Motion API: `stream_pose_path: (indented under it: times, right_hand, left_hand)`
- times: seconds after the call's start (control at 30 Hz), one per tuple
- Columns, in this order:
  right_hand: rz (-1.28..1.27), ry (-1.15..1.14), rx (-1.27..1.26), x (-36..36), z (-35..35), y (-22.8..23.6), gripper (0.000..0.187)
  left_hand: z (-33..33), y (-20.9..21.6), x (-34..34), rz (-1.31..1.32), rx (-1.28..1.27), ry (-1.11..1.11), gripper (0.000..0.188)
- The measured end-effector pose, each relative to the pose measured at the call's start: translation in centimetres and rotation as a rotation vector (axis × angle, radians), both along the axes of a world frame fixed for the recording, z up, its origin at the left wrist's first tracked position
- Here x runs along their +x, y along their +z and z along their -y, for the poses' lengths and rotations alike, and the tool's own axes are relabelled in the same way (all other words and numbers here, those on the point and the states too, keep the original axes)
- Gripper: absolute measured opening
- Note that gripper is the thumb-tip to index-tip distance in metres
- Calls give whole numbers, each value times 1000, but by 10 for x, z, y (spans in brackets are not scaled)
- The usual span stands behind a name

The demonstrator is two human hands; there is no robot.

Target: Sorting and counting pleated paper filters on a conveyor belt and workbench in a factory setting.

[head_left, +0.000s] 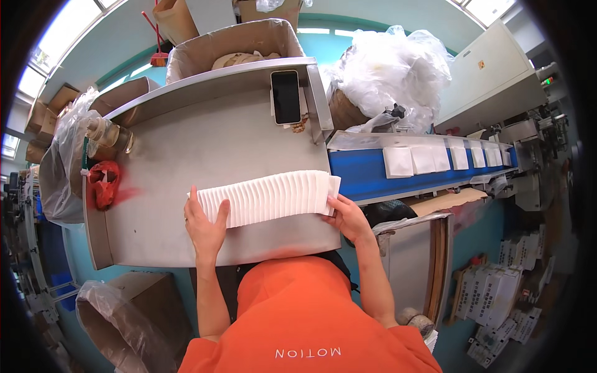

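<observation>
A long row of folded white paper napkins [267, 198] stands on edge, packed face to face, across a metal table [161, 161]. At its left end my left hand [206, 227] grips the row, fingers against the end and thumb on the near side. My right hand [347, 217] closes on the napkins at the right end, where the last few lean slightly apart. To the right, a blue conveyor belt [360, 169] carries several flat white napkins [421, 160] toward the table's edge.
A phone [285, 97] lies near the table's far rim. A red plastic bag [104, 182] and a clear jar [109, 133] sit at the left. Beyond the rim is a lined carton [233, 50]; a large bag of white plastic [395, 71] stands behind the belt.
</observation>
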State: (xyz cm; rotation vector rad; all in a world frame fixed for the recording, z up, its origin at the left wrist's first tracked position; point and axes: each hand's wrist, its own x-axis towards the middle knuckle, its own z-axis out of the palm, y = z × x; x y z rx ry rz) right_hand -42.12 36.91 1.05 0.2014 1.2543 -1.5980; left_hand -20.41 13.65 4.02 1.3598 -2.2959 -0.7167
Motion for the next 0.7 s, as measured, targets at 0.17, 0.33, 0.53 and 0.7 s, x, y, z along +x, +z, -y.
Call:
stream_pose_path:
  times: [0.17, 0.33, 0.53, 0.7]
  right_hand:
    - [-85, -461, -47, -17, 0, -21, 38]
    - [-568, 102, 189, 4, 31, 4, 43]
    - [-97, -35, 79, 1, 13, -22, 29]
    - [-145, -427, 43, -15, 8, -16, 37]
  left_hand:
    - [2, 1, -2, -14, -4, -53, 79]
    - [1, 1, -5, -7, 5, -52, 78]
    - [5, 2, -7, -22, 13, -26, 77]
    - [2, 1, -11, -39, -11, -48, 77]
